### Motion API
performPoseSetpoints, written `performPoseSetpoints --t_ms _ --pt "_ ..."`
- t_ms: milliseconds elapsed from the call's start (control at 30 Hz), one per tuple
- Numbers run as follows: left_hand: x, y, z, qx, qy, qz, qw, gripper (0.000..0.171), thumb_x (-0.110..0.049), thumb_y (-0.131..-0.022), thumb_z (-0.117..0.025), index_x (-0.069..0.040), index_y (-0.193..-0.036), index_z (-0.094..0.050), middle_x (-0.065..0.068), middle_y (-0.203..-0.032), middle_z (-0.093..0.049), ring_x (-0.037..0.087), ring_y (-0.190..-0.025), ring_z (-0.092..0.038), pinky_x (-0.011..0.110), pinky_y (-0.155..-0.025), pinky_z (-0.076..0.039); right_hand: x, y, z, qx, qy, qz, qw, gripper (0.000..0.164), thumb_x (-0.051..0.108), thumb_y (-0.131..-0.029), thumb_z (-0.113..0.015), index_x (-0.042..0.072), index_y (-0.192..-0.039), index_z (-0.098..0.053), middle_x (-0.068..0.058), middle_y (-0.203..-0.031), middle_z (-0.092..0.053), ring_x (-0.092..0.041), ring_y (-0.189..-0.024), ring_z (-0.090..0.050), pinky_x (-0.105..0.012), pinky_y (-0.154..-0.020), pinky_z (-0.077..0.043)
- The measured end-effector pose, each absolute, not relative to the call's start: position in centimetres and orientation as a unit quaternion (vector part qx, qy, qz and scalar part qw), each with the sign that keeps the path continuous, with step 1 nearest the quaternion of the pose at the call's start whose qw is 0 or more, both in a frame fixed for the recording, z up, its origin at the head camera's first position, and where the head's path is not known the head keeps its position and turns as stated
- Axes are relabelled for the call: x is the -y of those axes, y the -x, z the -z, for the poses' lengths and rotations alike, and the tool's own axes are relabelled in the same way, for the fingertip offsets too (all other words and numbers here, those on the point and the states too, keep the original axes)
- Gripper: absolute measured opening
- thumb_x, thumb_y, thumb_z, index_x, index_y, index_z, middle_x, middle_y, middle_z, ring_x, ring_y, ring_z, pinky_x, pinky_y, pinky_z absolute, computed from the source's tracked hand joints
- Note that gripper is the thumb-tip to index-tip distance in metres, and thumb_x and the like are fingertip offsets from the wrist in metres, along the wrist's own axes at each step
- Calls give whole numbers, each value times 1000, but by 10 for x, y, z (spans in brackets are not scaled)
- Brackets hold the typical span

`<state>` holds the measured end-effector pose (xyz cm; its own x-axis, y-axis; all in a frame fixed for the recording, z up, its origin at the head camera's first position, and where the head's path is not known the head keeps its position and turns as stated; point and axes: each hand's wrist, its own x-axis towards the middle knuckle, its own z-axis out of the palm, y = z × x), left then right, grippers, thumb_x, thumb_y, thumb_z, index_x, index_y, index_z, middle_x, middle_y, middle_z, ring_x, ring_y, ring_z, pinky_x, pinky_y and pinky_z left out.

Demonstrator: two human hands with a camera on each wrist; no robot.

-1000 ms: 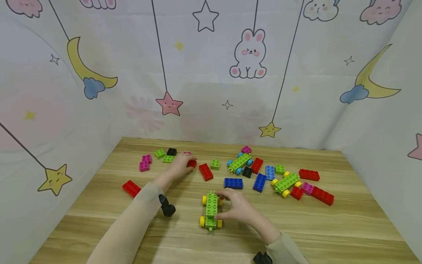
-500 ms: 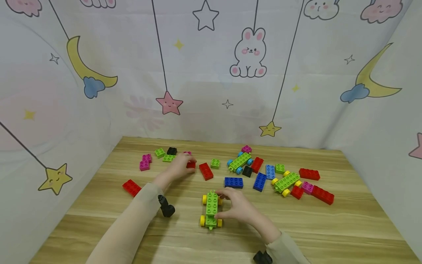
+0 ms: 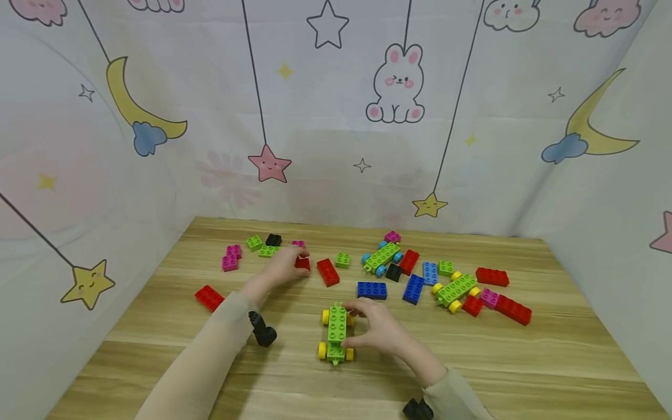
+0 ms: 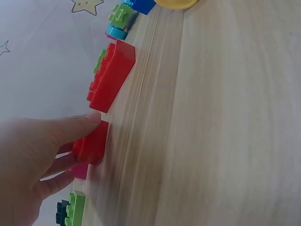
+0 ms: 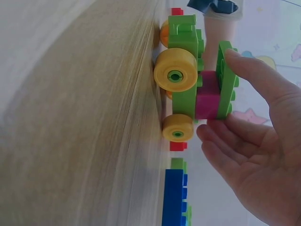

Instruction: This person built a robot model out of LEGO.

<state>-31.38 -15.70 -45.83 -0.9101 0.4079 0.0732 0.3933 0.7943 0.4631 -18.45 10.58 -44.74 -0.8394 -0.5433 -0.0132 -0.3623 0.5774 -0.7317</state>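
My left hand [image 3: 284,265] pinches a red brick [image 4: 93,143] between thumb and fingers near the back left of the table. Part of that brick is hidden by the fingers. A toy car [image 3: 336,332] with a green base and yellow wheels stands at the table's middle front. On its base sits a magenta brick [image 5: 207,95], topped by a green plate [image 5: 226,77]. My right hand [image 3: 379,328] holds the car from the right, with its thumb on the green plate and the other fingers at the plate's far end.
Another red brick [image 3: 328,272] lies just right of my left hand. A blue brick [image 3: 371,290] is beyond the right hand. Two more green wheeled bases [image 3: 381,259] stand among loose bricks at the right. Magenta bricks [image 3: 230,262] lie far left, a red brick [image 3: 209,298] beside the left sleeve.
My left hand has shifted slightly left and toward me with the red brick, uncovering more of a magenta brick behind. The right hand and the toy car have stayed in place.
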Motion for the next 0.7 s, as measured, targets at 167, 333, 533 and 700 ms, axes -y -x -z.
performPoseSetpoints --t_ms 167,333,533,700 --pt "157 313 458 -952 -197 -233 32 47 -17 -85 -77 4 -124 -62 20 -120 -66 31 -108 -62 43 -92 -52 -106 184 448 -881 256 380 120 70 32 -76 -84 7 -135 -56 -9 -128 -61 -27 -114 -59 -48 -97 -50" --pt "157 312 458 -956 -192 -218 38 46 -15 -85 -76 5 -124 -62 21 -120 -66 33 -109 -62 44 -93 -52 -106 184 448 -880 256 380 121 70 32 -76 -84 7 -135 -56 -9 -127 -61 -27 -114 -58 -48 -97 -50" --pt "157 311 458 -957 -187 -220 37 44 -11 -85 -75 5 -124 -62 21 -120 -66 34 -111 -62 45 -95 -50 -106 183 447 -881 258 379 117 69 31 -76 -84 7 -135 -56 -9 -127 -61 -26 -113 -59 -47 -99 -49" --pt "158 308 457 -955 -183 -232 34 44 -10 -85 -75 6 -124 -62 22 -118 -66 34 -108 -63 44 -92 -52 -105 183 446 -880 259 381 114 69 30 -77 -84 7 -135 -56 -9 -127 -61 -25 -113 -59 -47 -99 -49"
